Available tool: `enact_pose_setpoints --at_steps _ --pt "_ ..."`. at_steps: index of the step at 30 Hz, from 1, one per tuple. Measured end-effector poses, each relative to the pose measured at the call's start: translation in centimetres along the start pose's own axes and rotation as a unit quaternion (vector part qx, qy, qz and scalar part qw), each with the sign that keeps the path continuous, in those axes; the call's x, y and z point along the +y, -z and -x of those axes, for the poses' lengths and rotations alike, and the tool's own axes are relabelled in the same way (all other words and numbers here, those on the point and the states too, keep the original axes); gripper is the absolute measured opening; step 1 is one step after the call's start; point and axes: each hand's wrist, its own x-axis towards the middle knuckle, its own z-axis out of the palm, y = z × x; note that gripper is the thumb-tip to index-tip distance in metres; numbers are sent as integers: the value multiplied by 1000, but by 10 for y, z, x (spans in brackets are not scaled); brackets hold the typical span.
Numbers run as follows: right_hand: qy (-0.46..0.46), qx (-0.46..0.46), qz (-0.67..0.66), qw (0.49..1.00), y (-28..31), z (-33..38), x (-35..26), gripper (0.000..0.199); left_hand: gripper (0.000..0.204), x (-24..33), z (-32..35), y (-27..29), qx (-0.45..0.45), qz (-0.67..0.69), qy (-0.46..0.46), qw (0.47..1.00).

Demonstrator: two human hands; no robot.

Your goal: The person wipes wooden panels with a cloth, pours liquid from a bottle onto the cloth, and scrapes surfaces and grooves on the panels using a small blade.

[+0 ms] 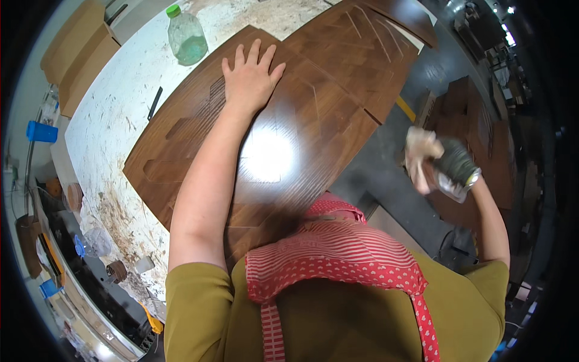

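On the white, stained workbench [114, 114] a large dark-brown wooden panel [313, 108] lies flat, its glossy face throwing back a bright glare near the middle and showing shallow cut outlines of shapes across its surface. The left hand [250, 75] rests on this panel toward 11 o'clock from the glare, palm down, all 5 fingers spread and pressed flat against the wood, with the bare forearm running back toward the person's olive-green sleeve. The right hand [449, 175] is held out at 3 o'clock, off the bench and over the grey floor, closed around a dark cylindrical can [458, 164] with a pale rim; a crumpled whitish cloth [419, 151] is bunched against the can on its 9 o'clock side, and it appears to be caught in the same grip, though how the fingers lie cannot be told. A clear plastic bottle [187, 36] with a green cap stands on the bench at 12 o'clock, well apart from the left hand, just beyond the panel's far edge. A thin dark tool [155, 102] lies on the bench at 10 o'clock, beside the panel. A red-and-white patterned apron [338, 253] covers the person's chest at 6 o'clock. More brown panels [476, 114] are stacked at 2 o'clock beyond the can.
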Motion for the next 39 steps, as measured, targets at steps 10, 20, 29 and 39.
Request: enact_pose_setpoints --at_steps 10,20,29,39 --pt "165 2 -165 972 -73 -64 -132 24 53 -4 2 -2 -5 6 8 1000" --pt "-87 146 -372 912 -70 -4 9 24 52 -39 5 8 27 159 23 987" --pt "-1 -191 -645 740 -113 -14 -79 33 57 -110 63 81 -105 0 135 985" --pt "-33 -125 -845 520 -141 -29 -132 17 36 -107 49 99 -174 348 213 896"
